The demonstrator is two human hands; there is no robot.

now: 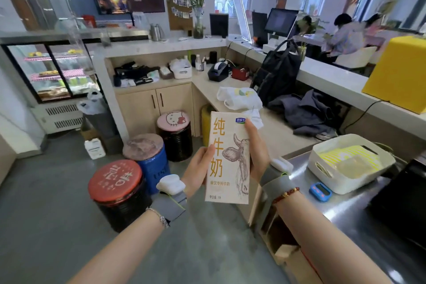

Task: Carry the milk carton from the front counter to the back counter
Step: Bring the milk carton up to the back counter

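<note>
A tall beige milk carton (pixel 227 157) with orange characters and a drawn cow is held upright in the air in front of me, above the floor. My left hand (pixel 198 166) grips its left edge at mid height. My right hand (pixel 257 147) wraps its right side, fingers reaching up near the blue logo. Both wrists wear grey straps with white devices. The carton's back face is hidden.
A steel counter (pixel 345 212) at my right carries a white basket (pixel 350 163) and a blue timer (pixel 320 191). Three drum stools (pixel 117 182) stand on the grey floor at left. A beige L-shaped counter (pixel 207 80) beyond holds bags, a printer and clutter. A cake display case (pixel 50 71) stands far left.
</note>
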